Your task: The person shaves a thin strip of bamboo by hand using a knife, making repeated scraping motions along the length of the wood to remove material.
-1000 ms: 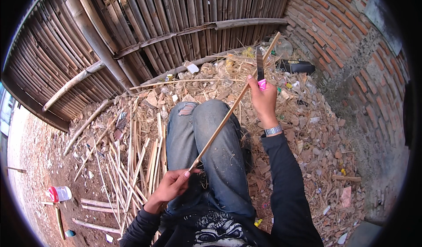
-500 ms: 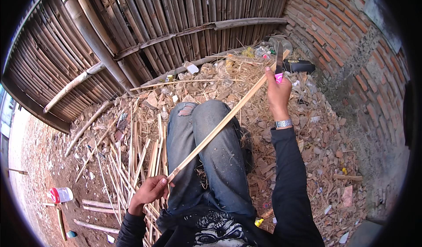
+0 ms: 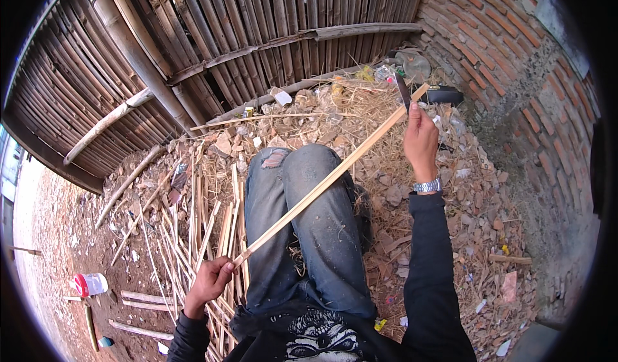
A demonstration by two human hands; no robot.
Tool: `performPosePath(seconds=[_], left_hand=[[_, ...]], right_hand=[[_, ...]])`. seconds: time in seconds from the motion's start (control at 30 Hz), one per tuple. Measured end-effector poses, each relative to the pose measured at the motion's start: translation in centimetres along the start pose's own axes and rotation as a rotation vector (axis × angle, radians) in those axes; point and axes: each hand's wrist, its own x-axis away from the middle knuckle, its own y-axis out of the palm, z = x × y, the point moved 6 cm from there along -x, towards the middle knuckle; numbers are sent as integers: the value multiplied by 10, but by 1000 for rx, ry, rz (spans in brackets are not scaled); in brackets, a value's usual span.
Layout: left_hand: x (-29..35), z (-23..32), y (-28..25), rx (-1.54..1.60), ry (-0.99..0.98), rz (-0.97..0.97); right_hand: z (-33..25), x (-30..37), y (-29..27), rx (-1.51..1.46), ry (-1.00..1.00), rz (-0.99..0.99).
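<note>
A long pale bamboo strip (image 3: pixel 328 180) slants across my knees, from low on the left to high on the right. My left hand (image 3: pixel 211 281) is closed round its near end, thumb on top. Up at the far end, my right hand (image 3: pixel 421 142) grips a knife (image 3: pixel 402 91), its dark blade pointing up and lying against the strip. The fingers cover the knife's handle. Whether my right hand also pinches the strip is unclear. Beside my left leg lies a loose pile of split bamboo strips (image 3: pixel 225 236).
A bamboo-slat wall (image 3: pixel 270 14) stands ahead and a brick wall (image 3: pixel 502 59) rises on the right. Rubble and dry shavings cover the ground. A black case (image 3: pixel 444 95) lies beyond my right hand. A clear tub with a red lid (image 3: pixel 93 285) sits far left, near cut bamboo pieces (image 3: pixel 141 327).
My right hand has shifted right and a little down with the knife, turning so the pink handle is hidden. My left hand and the strip's near end have moved slightly left.
</note>
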Motion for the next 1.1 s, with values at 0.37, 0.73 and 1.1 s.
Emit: performPosePath(seconds=[0.37,0.73,1.1], left_hand=[[-8,-4,24,114,-33,-40],[-54,50,77,478,-103,-102],[-33,63,90,1031,-452,-305]], right_hand=[[-24,84,54,-160,-89,-244],[-95,146,26,-45,-283,-704],[-124,160,5,-36,-424,-805]])
